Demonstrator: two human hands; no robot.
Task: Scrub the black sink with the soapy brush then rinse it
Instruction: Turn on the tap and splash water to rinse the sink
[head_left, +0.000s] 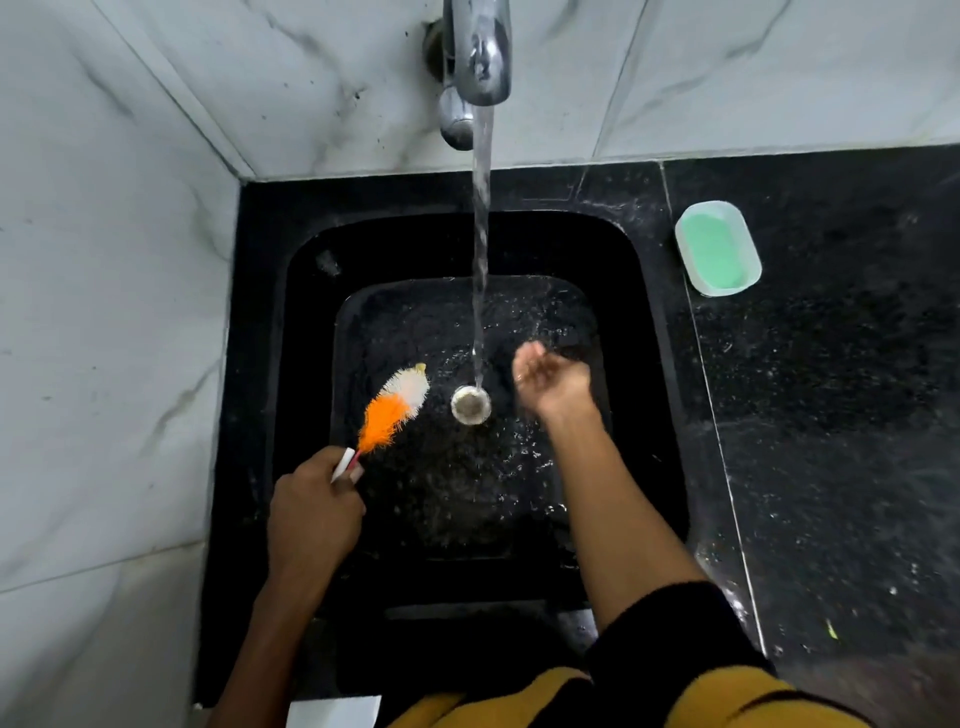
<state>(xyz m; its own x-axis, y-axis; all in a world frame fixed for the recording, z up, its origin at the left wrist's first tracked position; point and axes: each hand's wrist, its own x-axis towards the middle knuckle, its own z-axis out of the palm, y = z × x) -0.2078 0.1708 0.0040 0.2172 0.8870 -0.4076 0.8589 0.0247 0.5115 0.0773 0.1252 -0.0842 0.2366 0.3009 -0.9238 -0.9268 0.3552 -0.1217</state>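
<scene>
The black sink (311, 332) fills the middle of the head view, its floor wet and speckled with droplets. A stream of water (481, 249) falls from the metal tap (480, 52) onto the round metal drain (470, 404). My left hand (311, 512) grips the white handle of the brush (395, 408), whose orange and white bristles point up and right over the sink floor, left of the drain. My right hand (550, 382) is cupped, fingers apart, inside the sink just right of the stream, holding nothing.
White marble wall tiles (104, 312) close in the left and back sides. Black granite counter (831, 415) extends to the right, with a translucent dish of green soap (718, 248) near the sink's far right corner. A white object (332, 711) lies at the bottom edge.
</scene>
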